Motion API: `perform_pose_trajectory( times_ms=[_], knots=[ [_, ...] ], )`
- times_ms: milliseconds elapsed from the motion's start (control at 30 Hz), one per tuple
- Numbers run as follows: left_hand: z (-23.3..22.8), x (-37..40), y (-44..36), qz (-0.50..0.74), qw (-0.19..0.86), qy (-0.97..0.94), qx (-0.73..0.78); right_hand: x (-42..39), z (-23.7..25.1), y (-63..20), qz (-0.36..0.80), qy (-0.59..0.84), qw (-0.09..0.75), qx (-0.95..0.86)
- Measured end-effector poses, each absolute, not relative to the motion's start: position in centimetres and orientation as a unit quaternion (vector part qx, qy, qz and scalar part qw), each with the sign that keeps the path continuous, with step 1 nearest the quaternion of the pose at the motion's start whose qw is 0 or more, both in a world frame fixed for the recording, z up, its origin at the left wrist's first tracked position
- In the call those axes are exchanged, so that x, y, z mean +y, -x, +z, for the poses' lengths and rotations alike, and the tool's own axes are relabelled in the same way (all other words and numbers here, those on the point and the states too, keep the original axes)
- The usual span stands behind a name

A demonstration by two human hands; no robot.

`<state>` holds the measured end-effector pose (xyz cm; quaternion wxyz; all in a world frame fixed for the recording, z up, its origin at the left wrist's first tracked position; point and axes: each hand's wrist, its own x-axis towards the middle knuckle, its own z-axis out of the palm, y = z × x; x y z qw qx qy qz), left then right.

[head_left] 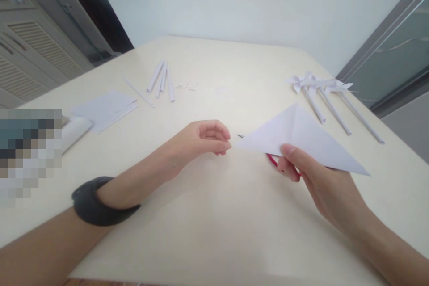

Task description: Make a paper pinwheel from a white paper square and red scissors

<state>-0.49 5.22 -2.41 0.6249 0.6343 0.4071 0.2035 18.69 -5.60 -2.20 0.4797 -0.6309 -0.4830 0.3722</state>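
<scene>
My right hand grips a sheet of white paper folded into a triangle, thumb on top and fingers beneath. The paper is held above the table with its peak pointing away from me. At its left corner, my left hand is curled, thumb and fingertips close together. Whether that corner is pinched between them I cannot tell. Scissors with red handles lie under the paper, mostly hidden, their dark tip showing at its left edge.
White paper pinwheels on rolled sticks lie at the right. Several paper rolls sit at the back left beside small scraps. A thin paper strip and stacked sheets are at the left, near a larger white roll. A wall borders the far edge.
</scene>
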Motion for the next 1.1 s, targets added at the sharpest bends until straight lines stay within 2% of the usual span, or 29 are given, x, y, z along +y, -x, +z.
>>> perform_pose_trajectory(
  times_ms=[100, 300, 600, 867, 1100],
  knots=[
    [-2.4, 4.6, 0.2, 0.206, 0.638, -0.641, 0.374, -5.9, -2.3, -18.6, 0.37, 0.614, 0.505, -0.481],
    [-1.2, 1.5, -1.0, 0.157, 0.709, -0.642, 0.249, -6.3, -1.3, -17.9, 0.383, 0.668, 0.387, -0.507],
    [-1.8, 1.0, -0.8, 0.21, 0.695, -0.638, 0.257, -6.5, -1.2, -17.1, 0.37, 0.658, 0.396, -0.523],
    [-1.9, 0.1, -1.0, 0.267, 0.686, -0.634, 0.238, -7.0, -1.5, -17.2, 0.426, 0.618, 0.319, -0.579],
    [-2.1, 0.2, -0.8, 0.282, 0.686, -0.638, 0.207, -6.7, -1.9, -17.5, 0.44, 0.58, 0.316, -0.609]
  ],
)
